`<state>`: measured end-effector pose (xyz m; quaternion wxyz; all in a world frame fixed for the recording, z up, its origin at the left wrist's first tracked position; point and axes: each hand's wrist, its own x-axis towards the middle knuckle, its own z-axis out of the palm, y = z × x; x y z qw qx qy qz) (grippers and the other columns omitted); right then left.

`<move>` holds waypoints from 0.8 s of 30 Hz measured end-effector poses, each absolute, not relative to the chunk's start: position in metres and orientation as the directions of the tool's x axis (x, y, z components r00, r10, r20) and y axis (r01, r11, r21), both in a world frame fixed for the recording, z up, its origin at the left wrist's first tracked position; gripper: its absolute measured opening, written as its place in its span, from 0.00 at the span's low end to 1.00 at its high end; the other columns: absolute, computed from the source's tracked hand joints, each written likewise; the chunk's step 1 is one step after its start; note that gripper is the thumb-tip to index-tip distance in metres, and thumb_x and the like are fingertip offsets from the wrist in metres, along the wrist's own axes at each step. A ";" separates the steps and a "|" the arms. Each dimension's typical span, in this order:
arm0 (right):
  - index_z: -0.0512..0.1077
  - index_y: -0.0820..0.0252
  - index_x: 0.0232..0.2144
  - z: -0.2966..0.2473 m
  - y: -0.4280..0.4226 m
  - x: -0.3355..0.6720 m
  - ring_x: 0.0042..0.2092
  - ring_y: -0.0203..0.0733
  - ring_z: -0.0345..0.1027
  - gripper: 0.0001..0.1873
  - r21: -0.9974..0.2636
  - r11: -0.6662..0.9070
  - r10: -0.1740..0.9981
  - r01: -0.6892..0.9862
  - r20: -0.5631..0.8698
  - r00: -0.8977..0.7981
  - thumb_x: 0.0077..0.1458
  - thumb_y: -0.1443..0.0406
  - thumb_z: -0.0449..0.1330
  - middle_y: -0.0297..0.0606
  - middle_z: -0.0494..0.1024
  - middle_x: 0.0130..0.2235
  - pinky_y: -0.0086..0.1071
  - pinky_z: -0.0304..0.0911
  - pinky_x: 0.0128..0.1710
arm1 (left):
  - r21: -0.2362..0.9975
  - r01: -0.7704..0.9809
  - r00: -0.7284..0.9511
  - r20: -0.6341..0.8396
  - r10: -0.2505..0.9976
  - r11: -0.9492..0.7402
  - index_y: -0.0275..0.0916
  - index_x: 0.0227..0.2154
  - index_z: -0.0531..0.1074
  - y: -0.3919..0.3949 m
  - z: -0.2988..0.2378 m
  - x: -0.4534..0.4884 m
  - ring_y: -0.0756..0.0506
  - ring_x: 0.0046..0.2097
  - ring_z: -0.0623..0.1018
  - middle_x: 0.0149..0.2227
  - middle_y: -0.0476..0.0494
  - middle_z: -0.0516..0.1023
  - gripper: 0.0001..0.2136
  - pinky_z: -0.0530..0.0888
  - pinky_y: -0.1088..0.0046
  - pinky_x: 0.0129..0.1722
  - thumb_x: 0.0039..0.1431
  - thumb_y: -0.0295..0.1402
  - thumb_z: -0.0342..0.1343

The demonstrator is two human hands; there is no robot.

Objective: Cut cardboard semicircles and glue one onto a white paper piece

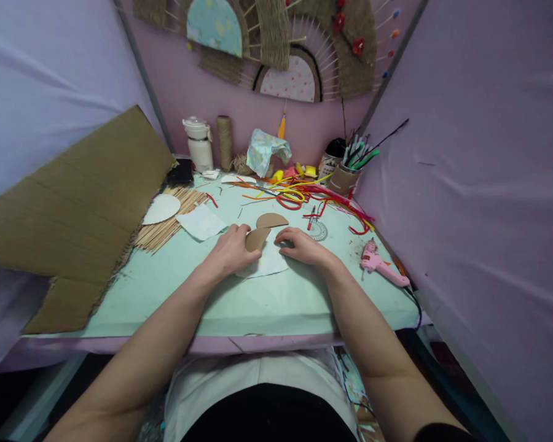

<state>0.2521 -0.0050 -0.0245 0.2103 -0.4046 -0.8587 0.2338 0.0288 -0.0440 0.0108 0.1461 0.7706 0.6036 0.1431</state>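
Note:
My left hand (230, 250) grips a brown cardboard half-circle (257, 240) between thumb and fingers, tilted up over the table. Below it lies a pale piece of fabric (270, 265), flat on the pale green tabletop. My right hand (300, 245) rests at the fabric's right side, fingers curved with a gap between thumb and fingertips and nothing visible in them. Just beyond both hands a second cardboard half-circle (273, 220) lies flat. To the left is another pale fabric piece (201, 222).
A large cardboard sheet (87, 202) leans at the left beside wooden sticks (159, 230) and a white half-round piece (162, 209). A pink glue gun (381, 265) lies right, its cord over the edge. Coloured strips (304, 195), a protractor (319, 231) and a pen holder (345, 180) stand farther back.

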 end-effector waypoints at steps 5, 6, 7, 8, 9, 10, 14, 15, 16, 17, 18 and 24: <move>0.77 0.60 0.39 -0.024 -0.006 0.252 0.51 0.47 0.69 0.11 -0.571 0.571 0.787 0.591 0.174 -0.592 0.52 0.72 0.62 0.43 0.77 0.46 0.42 0.61 0.56 | 0.261 0.956 0.144 -0.009 0.989 -0.137 0.34 0.47 0.65 -0.054 0.009 0.046 0.29 0.45 0.76 0.43 0.27 0.74 0.29 0.70 0.57 0.40 0.54 0.55 0.53; 0.77 0.59 0.39 -0.024 -0.006 0.252 0.51 0.47 0.69 0.11 -0.572 0.567 0.789 0.592 0.172 -0.590 0.52 0.71 0.62 0.43 0.77 0.46 0.42 0.61 0.56 | 0.264 0.954 0.148 -0.004 0.989 -0.142 0.34 0.47 0.65 -0.054 0.008 0.045 0.29 0.44 0.76 0.42 0.27 0.75 0.30 0.70 0.57 0.40 0.53 0.56 0.53; 0.77 0.59 0.39 -0.024 -0.006 0.252 0.51 0.47 0.69 0.11 -0.573 0.562 0.793 0.596 0.169 -0.586 0.52 0.71 0.62 0.42 0.77 0.46 0.42 0.61 0.56 | 0.277 0.947 0.170 0.007 0.985 -0.166 0.35 0.46 0.65 -0.052 0.007 0.044 0.30 0.45 0.76 0.42 0.28 0.75 0.30 0.70 0.57 0.41 0.52 0.57 0.54; 0.77 0.58 0.40 -0.024 -0.006 0.252 0.52 0.47 0.68 0.12 -0.573 0.558 0.796 0.600 0.165 -0.583 0.52 0.71 0.62 0.42 0.76 0.46 0.42 0.61 0.56 | 0.296 0.931 0.218 0.016 0.976 -0.213 0.36 0.46 0.65 -0.051 0.006 0.041 0.31 0.46 0.75 0.43 0.30 0.75 0.30 0.70 0.58 0.42 0.51 0.58 0.55; 0.77 0.58 0.40 -0.024 -0.006 0.253 0.52 0.47 0.68 0.12 -0.572 0.556 0.798 0.603 0.162 -0.581 0.51 0.71 0.62 0.42 0.76 0.46 0.42 0.61 0.56 | 0.319 0.906 0.288 0.018 0.958 -0.278 0.37 0.47 0.66 -0.049 0.006 0.038 0.32 0.48 0.74 0.46 0.31 0.74 0.31 0.69 0.58 0.45 0.49 0.57 0.57; 0.77 0.58 0.40 -0.024 -0.006 0.253 0.52 0.47 0.68 0.12 -0.572 0.555 0.798 0.604 0.160 -0.582 0.51 0.71 0.62 0.42 0.76 0.46 0.42 0.60 0.56 | 0.344 0.870 0.373 0.007 0.928 -0.353 0.39 0.48 0.66 -0.048 0.005 0.035 0.32 0.52 0.72 0.50 0.32 0.72 0.32 0.68 0.57 0.48 0.47 0.56 0.60; 0.76 0.59 0.40 -0.024 -0.007 0.252 0.52 0.47 0.68 0.11 -0.578 0.553 0.798 0.601 0.158 -0.582 0.51 0.71 0.63 0.42 0.76 0.47 0.42 0.60 0.57 | 0.426 0.757 0.580 -0.089 0.810 -0.495 0.44 0.57 0.61 -0.045 0.004 0.027 0.32 0.62 0.61 0.62 0.35 0.62 0.37 0.62 0.53 0.57 0.44 0.49 0.64; 0.76 0.59 0.40 -0.024 -0.007 0.252 0.51 0.47 0.68 0.12 -0.580 0.550 0.799 0.601 0.155 -0.581 0.51 0.71 0.63 0.42 0.76 0.47 0.42 0.60 0.57 | 0.433 0.751 0.586 -0.091 0.805 -0.498 0.44 0.58 0.60 -0.045 0.004 0.026 0.32 0.63 0.60 0.62 0.35 0.62 0.37 0.61 0.52 0.57 0.45 0.47 0.64; 0.76 0.59 0.40 -0.024 -0.007 0.252 0.51 0.47 0.69 0.12 -0.582 0.548 0.800 0.601 0.153 -0.581 0.51 0.71 0.63 0.42 0.76 0.47 0.42 0.60 0.56 | 0.437 0.748 0.585 -0.078 0.807 -0.500 0.44 0.58 0.60 -0.044 0.004 0.025 0.32 0.63 0.60 0.62 0.35 0.63 0.37 0.61 0.52 0.57 0.45 0.46 0.63; 0.77 0.59 0.40 -0.024 -0.006 0.252 0.51 0.47 0.69 0.12 -0.583 0.546 0.801 0.601 0.153 -0.579 0.51 0.72 0.63 0.42 0.76 0.47 0.42 0.60 0.56 | 0.441 0.744 0.580 -0.055 0.812 -0.502 0.44 0.58 0.61 -0.044 0.004 0.025 0.32 0.62 0.61 0.61 0.35 0.64 0.36 0.61 0.53 0.57 0.45 0.46 0.63; 0.77 0.59 0.40 -0.024 -0.006 0.253 0.51 0.47 0.69 0.12 -0.584 0.545 0.801 0.601 0.153 -0.578 0.51 0.72 0.63 0.42 0.76 0.47 0.42 0.60 0.56 | 0.444 0.744 0.569 -0.028 0.822 -0.500 0.44 0.57 0.62 -0.043 0.004 0.025 0.32 0.61 0.62 0.59 0.36 0.65 0.36 0.62 0.53 0.57 0.45 0.48 0.63; 0.77 0.59 0.39 -0.027 -0.004 0.253 0.51 0.47 0.69 0.12 -0.581 0.563 0.790 0.587 0.169 -0.589 0.50 0.71 0.63 0.41 0.76 0.46 0.41 0.61 0.56 | 0.400 0.830 0.383 0.096 0.919 -0.388 0.42 0.53 0.64 -0.038 -0.001 0.034 0.31 0.57 0.65 0.56 0.35 0.68 0.35 0.63 0.52 0.53 0.46 0.57 0.60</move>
